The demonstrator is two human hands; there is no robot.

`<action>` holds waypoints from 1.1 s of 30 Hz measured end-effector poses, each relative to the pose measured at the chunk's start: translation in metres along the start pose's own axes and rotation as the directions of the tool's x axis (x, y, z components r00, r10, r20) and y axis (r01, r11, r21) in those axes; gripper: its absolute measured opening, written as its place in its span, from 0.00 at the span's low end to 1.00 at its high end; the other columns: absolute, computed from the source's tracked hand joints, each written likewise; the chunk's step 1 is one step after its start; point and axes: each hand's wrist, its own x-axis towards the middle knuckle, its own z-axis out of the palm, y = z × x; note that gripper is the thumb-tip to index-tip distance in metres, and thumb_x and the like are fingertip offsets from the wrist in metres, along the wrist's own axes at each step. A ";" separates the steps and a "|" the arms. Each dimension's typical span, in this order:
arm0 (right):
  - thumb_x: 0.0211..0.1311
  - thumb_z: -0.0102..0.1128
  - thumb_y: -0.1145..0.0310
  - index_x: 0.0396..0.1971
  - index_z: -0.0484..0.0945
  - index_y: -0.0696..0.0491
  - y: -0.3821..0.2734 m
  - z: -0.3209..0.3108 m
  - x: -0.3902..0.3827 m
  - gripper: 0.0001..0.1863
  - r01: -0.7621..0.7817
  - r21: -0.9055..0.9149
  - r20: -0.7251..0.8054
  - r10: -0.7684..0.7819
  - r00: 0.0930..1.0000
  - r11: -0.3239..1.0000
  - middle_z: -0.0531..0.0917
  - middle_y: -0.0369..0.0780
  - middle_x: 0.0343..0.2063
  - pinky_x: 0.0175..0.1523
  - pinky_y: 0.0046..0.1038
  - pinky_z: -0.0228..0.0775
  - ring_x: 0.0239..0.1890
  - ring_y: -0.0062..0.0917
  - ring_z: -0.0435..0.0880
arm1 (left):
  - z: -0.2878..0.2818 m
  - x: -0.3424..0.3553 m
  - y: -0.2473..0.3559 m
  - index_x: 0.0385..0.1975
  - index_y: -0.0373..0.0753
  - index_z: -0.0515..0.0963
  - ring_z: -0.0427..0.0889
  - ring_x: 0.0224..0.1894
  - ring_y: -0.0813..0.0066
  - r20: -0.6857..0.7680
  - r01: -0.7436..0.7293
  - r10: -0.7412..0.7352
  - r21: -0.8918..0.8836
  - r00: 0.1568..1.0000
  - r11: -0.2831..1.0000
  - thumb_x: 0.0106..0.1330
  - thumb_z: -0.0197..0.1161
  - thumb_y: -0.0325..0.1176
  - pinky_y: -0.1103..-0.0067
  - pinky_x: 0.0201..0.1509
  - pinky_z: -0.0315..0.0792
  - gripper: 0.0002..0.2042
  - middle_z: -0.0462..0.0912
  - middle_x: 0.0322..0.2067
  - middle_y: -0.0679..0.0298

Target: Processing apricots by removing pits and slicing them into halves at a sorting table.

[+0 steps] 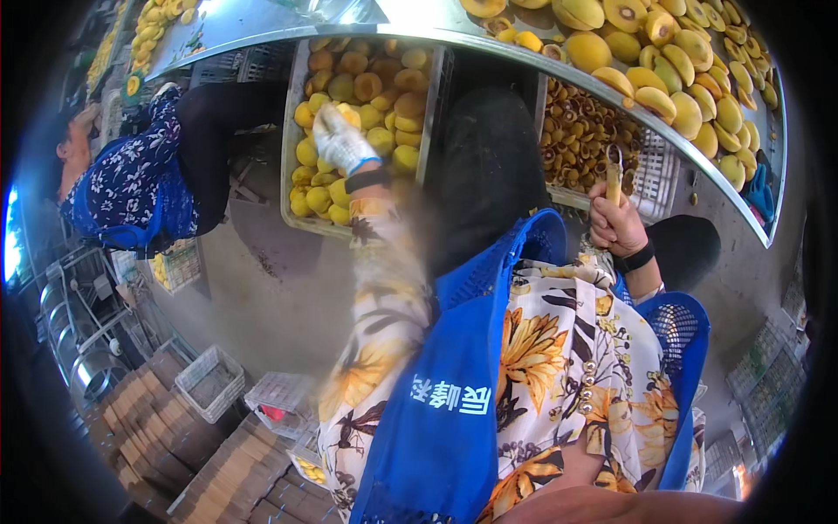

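My left hand (343,142), in a white glove, reaches over a crate (289,196) of yellow peaches. Its fingers are closed around a bright yellow peach piece (349,114), partly hidden by the glove. Whole peaches and cut halves fill the crate around it. Bare and closed, my right hand (618,225) grips a pitting knife (614,179) by its pale yellow handle, with the metal loop pointing up. Just beyond that hand is a crate (650,179) heaped with brown peach pits and scraps (580,140).
A metal table (419,33) curves across the top, its right side piled with peach halves (690,79). A blue cloth or glove (761,192) lies at its right end. Another person (140,175) sits at the left. White baskets (211,382) and stacked brown cartons (144,415) stand lower left.
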 end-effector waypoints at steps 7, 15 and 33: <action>0.57 0.49 0.73 0.38 0.64 0.53 0.001 0.010 0.004 0.09 -0.088 -0.158 -0.097 0.074 0.993 0.983 0.65 0.33 0.13 0.09 0.16 0.47 0.05 0.12 0.54 | -0.039 0.002 -0.040 0.47 0.30 0.65 0.74 0.39 0.65 0.101 0.625 -0.678 -0.504 0.728 0.596 0.54 0.61 0.46 0.72 0.41 0.73 0.28 0.73 0.39 0.57; 0.58 0.50 0.71 0.37 0.64 0.53 -0.001 0.030 0.012 0.09 -0.171 -0.268 -0.119 0.144 0.982 0.948 0.65 0.33 0.13 0.09 0.16 0.49 0.05 0.13 0.55 | -0.158 0.055 -0.149 0.54 0.30 0.58 0.73 0.44 0.62 0.232 -0.057 0.019 0.161 0.973 0.985 0.59 0.54 0.30 0.72 0.49 0.69 0.24 0.73 0.42 0.51; 0.56 0.51 0.73 0.37 0.65 0.54 0.002 0.031 0.012 0.09 -0.186 -0.379 -0.325 0.058 0.944 0.907 0.66 0.34 0.12 0.09 0.17 0.49 0.05 0.14 0.56 | -0.049 0.104 -0.047 0.42 0.30 0.71 0.75 0.39 0.56 -0.177 -0.126 0.179 0.272 0.968 0.954 0.55 0.59 0.43 0.72 0.46 0.69 0.22 0.75 0.39 0.52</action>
